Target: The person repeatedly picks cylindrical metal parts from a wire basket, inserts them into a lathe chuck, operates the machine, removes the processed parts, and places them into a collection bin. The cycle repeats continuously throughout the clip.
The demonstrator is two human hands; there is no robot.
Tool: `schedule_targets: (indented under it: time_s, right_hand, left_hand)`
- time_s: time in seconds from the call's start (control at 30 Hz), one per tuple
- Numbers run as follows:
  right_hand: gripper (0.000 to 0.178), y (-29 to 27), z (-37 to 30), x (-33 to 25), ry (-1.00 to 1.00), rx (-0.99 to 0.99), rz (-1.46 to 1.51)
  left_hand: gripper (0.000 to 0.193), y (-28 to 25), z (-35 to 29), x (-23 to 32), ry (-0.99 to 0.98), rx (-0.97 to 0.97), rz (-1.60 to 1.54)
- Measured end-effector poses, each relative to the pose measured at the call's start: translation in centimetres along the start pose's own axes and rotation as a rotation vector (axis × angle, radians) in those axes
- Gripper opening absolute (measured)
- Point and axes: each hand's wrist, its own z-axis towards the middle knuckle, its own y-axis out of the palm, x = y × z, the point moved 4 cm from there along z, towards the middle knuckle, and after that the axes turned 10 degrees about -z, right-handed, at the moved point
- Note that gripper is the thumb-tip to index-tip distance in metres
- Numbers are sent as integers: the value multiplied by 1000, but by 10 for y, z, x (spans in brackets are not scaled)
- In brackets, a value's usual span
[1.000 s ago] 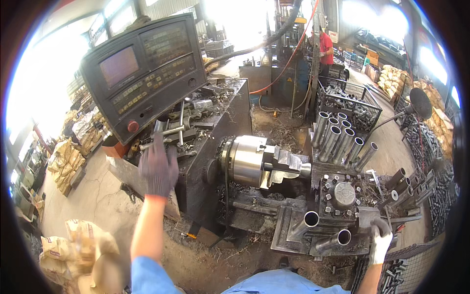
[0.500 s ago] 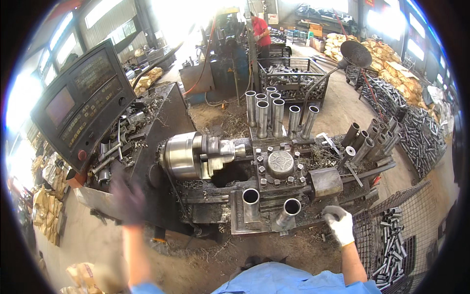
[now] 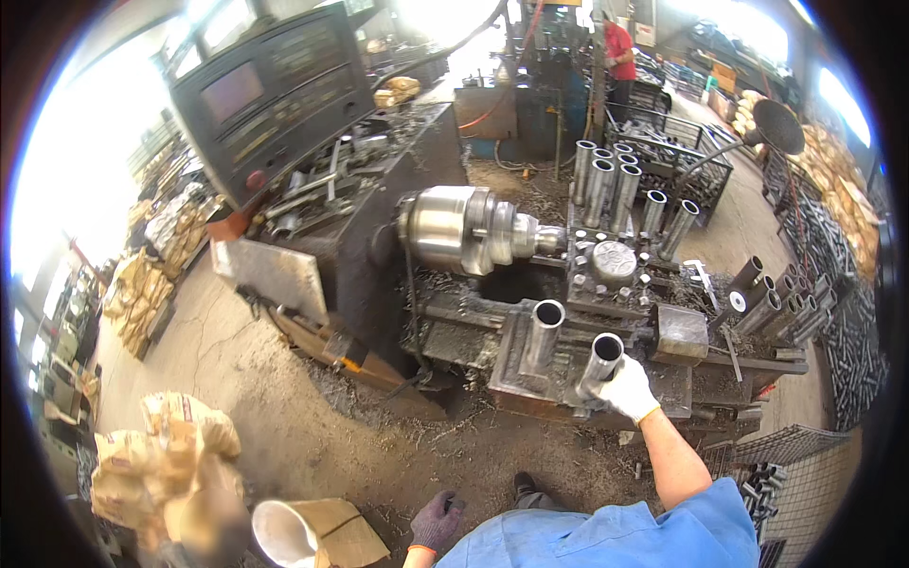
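Observation:
My right hand [image 3: 628, 389], in a white glove, is closed around the lower part of an upright metal tube [image 3: 607, 350] at the front of the lathe. A second metal tube [image 3: 546, 327] stands just left of it on the same metal plate [image 3: 511, 379]. My left hand [image 3: 437, 521], in a dark glove, hangs low beside my body; its fingers look loosely bent, with nothing visible in them. Behind the tubes, the lathe chuck [image 3: 442, 227] has smeared jaws and a short shiny workpiece [image 3: 549, 239] projecting toward the tool post [image 3: 614, 263].
Several upright tubes [image 3: 598, 194] stand behind the tool post, more [image 3: 762, 312] at right beside a caliper [image 3: 701, 281]. A control panel [image 3: 275, 95] rises at left. A paper sack [image 3: 327, 535] and mesh bin [image 3: 795, 464] flank me. A person in red [image 3: 620, 52] stands far back.
My right hand has moved left onto the front right tube. My left hand has dropped from near the control panel to my side. The chuck jaws now look blurred by turning. The view has shifted.

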Motion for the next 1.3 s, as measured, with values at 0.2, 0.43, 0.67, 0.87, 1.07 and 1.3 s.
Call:
schedule_targets:
  time_s: [0.2,0.43,0.67,0.87,1.07,1.3]
  right_hand:
    - [40,52,-56,-80,-285,89,-55]
    - [46,239,-231,-249,-742,-749,54]
    - [49,339,-468,-355,-1461,-1264,-209]
    - [43,366,-666,-406,-1850,-1674,-84]
    - [59,393,-807,-439,-2139,-1793,-60]
    - [65,417,-853,-476,-2509,-1773,-350]
  left_hand:
    - [55,-15,-116,-111,-202,348,-225]
    - [49,33,-305,-295,-438,938,-657]
    - [37,182,-479,-375,-382,2306,-1584]
    - [51,378,-557,-269,-1896,2787,-1173]
    - [63,425,-583,-177,-2197,3348,-477]
    - [52,469,-595,-158,-1533,3522,-560]
